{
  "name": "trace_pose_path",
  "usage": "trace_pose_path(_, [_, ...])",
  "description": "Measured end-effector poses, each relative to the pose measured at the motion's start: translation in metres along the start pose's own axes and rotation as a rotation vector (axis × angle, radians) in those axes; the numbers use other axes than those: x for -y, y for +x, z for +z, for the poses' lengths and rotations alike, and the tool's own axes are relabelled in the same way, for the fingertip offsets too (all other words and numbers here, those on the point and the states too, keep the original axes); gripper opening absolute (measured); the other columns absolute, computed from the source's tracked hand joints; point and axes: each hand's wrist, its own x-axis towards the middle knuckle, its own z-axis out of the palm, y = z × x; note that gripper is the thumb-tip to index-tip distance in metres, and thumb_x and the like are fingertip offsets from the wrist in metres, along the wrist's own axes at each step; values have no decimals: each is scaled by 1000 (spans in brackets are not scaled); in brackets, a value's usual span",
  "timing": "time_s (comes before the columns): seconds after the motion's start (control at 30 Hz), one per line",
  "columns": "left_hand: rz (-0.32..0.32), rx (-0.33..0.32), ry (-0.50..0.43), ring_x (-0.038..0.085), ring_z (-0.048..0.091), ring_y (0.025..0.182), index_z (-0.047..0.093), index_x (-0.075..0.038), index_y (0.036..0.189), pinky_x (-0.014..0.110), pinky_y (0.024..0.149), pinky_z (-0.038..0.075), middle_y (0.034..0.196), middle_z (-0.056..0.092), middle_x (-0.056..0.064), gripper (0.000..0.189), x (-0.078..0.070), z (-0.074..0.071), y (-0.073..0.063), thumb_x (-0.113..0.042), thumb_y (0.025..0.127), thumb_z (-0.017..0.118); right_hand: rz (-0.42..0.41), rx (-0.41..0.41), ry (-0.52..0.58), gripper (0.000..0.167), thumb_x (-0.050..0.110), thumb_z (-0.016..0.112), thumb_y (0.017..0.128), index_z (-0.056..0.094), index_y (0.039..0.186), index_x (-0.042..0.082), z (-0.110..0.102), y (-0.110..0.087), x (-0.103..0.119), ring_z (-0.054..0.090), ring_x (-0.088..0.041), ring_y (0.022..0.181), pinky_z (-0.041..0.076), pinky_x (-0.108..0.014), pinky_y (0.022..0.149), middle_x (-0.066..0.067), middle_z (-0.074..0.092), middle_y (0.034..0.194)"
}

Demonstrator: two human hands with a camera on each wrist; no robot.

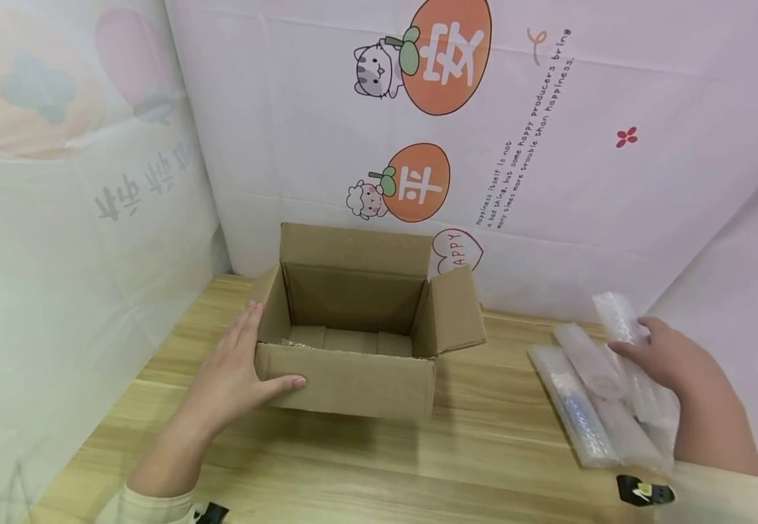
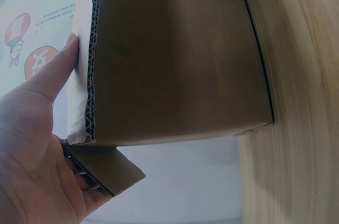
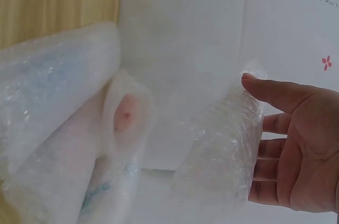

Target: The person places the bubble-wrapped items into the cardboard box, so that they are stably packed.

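Bundle of bubble wrap (image 1: 617, 319) sits at the right, pinched by the right hand (image 1: 670, 356), thumb opposite fingers; whether it is clear of the wrapped packages (image 1: 578, 411) beside it, I cannot tell. It looks light, soft and slightly slippery, its contents unclear and perhaps fragile, so a gentle hold around the middle seems safest. The left hand (image 1: 231, 375) grips the near left corner of an open cardboard box (image 1: 349, 382), stiff-walled but with bendable flaps. Its right flap (image 1: 459, 309) juts toward the packages, the likeliest obstacle. Something shiny (image 1: 295, 343) shows inside. Behind the wooden table (image 1: 483, 422), a printed curtain (image 1: 549, 167) closes the far side.
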Motion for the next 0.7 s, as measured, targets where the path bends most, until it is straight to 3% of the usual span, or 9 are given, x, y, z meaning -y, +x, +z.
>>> trace_pose_path(0.37, [13,4,-22,38,16,150,0,-17,159,64,115,23,166,6,7,130,2,-2,1,-80,67,67,-113,-39,5,90,56,50,97,20,148,-11,-20,9,40,43,-62,117,40,-71,87,-44,43,132])
trace_pose_path(0.7, [36,32,-49,41,16,149,0,-18,159,64,116,22,166,6,9,123,9,-5,2,-77,73,64,-205,-20,42,93,58,54,94,19,152,-4,-43,14,76,47,-57,121,45,-67,90,-38,41,139])
